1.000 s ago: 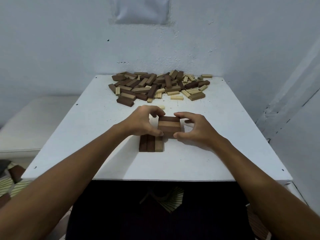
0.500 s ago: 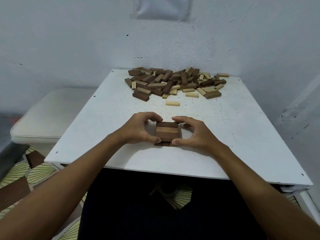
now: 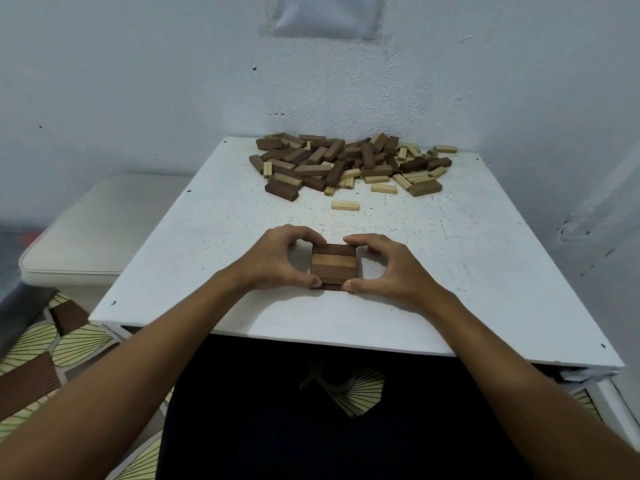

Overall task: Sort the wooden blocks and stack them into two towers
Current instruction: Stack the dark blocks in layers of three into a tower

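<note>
Small stack of dark blocks between both hands, left and right, fingertips pinching its sides.

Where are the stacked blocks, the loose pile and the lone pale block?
stacked blocks (image 3: 333, 265): head view, top layer's middle block.
loose pile (image 3: 346, 164): head view, pile's centre.
lone pale block (image 3: 345, 205): head view, its top face.

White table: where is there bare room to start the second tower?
The white table is bare right of the right hand, left of the left hand, and between the small brown block stack and the lone pale block. The far edge is crowded by the loose block pile.
</note>
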`<state>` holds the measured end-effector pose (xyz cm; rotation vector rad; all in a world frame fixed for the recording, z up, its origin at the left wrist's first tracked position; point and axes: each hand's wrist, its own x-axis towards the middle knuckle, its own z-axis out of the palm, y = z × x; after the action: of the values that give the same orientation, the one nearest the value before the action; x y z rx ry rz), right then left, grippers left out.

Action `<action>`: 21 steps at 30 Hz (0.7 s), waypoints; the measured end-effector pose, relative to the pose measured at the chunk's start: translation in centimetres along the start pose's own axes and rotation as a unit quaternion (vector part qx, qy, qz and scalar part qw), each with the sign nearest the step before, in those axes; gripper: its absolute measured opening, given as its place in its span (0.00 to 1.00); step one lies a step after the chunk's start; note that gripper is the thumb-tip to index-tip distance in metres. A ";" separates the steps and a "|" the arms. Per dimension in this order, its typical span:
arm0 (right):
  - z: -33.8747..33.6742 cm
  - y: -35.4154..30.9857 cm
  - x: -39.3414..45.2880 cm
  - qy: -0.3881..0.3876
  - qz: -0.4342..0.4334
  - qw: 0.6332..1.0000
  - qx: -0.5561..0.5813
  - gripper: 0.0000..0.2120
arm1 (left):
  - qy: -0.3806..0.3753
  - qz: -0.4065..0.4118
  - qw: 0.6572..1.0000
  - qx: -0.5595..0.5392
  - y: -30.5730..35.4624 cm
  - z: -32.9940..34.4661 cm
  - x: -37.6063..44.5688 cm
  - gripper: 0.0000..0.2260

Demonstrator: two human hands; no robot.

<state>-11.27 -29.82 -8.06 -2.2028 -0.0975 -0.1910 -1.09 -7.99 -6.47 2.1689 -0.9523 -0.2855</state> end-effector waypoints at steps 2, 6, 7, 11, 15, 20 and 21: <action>0.0 0.0 0.0 -0.002 0.002 1.000 -0.001 0.32 | 0.001 -0.001 1.000 -0.003 0.0 0.0 -0.1 0.24; 0.0 0.1 0.1 -0.007 0.002 1.000 -0.005 0.32 | 0.002 0.003 1.000 -0.008 0.0 0.1 -0.2 0.24; 0.0 0.1 0.0 -0.008 0.001 1.000 -0.005 0.33 | 0.002 0.004 1.000 -0.008 0.0 0.1 -0.3 0.24; 0.0 0.1 0.0 -0.014 -0.004 1.000 -0.005 0.33 | 0.003 0.007 1.000 -0.005 0.0 0.1 -0.3 0.24; 0.0 0.1 0.0 -0.019 -0.005 1.000 -0.005 0.35 | 0.005 0.009 1.000 -0.007 -0.1 0.1 -0.3 0.24; -0.1 0.0 -0.1 -0.023 -0.004 1.000 0.001 0.36 | 0.003 0.017 1.000 -0.009 0.0 0.0 -0.4 0.24; -0.1 0.0 -0.1 -0.024 -0.003 1.000 0.002 0.37 | 0.004 0.017 1.000 -0.012 0.0 0.0 -0.4 0.24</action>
<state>-11.34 -29.89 -8.03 -2.2037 -0.1301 -0.1413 -1.39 -7.70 -6.56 2.1284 -0.9761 -0.2699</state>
